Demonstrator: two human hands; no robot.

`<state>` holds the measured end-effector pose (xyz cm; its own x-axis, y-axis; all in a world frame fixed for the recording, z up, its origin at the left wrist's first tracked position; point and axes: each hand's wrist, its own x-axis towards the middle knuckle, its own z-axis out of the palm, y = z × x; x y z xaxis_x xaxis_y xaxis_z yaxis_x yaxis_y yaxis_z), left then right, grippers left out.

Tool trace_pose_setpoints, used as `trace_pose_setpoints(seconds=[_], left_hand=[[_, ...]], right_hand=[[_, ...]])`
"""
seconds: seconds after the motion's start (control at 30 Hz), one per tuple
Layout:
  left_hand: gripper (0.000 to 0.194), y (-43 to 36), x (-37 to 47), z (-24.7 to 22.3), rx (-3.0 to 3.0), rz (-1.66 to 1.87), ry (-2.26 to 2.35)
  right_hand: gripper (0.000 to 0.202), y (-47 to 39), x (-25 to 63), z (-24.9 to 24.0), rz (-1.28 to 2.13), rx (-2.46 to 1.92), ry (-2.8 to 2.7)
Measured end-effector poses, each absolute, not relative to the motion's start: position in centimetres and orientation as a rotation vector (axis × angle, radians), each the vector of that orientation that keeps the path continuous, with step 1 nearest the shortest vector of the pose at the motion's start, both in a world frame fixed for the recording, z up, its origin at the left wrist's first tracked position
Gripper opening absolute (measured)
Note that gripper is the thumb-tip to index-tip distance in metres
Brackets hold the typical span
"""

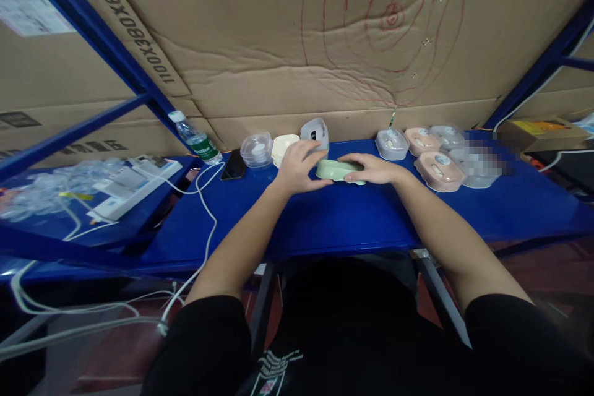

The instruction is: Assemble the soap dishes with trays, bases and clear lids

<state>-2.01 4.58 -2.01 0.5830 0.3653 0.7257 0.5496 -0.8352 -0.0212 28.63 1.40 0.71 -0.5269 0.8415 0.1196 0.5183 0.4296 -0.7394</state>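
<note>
A light green container part is just above or on the blue table, between my hands. My right hand grips its right end, thumb below and fingers over the top. At its left end my left hand is spread, fingers and thumb apart; whether it touches the green part is hard to tell. Behind my left hand stand a grey container part, cream bowls and stacked clear round lids.
On the right of the blue table sit several pink containers and grey containers. A phone, a water bottle and a white cable lie or stand at the left. Cardboard rises behind.
</note>
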Motion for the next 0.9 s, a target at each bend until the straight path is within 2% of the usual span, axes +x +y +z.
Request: trace_pose_setpoints(seconds=[0.07,0.13,0.33,0.53,0.9], left_hand=[[0.086,3.9,-1.1,-2.2,-2.613,-1.014,-0.671],[0.082,3.6,-0.7,-2.2,-2.639,-0.959,-0.618],[0.065,3.5,-0.6,-1.7,-2.645,-0.887,-0.614],[0.071,3.4,-0.9,-1.3,-2.633,-0.901,-0.588],[0.069,4.1,-1.6,-1.5,-2.615,-0.964,-0.711]], right_hand=[[0.067,1.4,28.4,0.7,1.043,-1.066,-2.096],[0.066,1.3,28.2,0.7,1.219,-0.994,-1.953],[0.082,0.6,28.4,0.7,1.719,-0.974,-1.7],[0.085,0.7,29.1,0.9,1.753,-1.046,-1.678],[0.062,0.6,28.2,1.4,1.651,-1.075,-1.522]])
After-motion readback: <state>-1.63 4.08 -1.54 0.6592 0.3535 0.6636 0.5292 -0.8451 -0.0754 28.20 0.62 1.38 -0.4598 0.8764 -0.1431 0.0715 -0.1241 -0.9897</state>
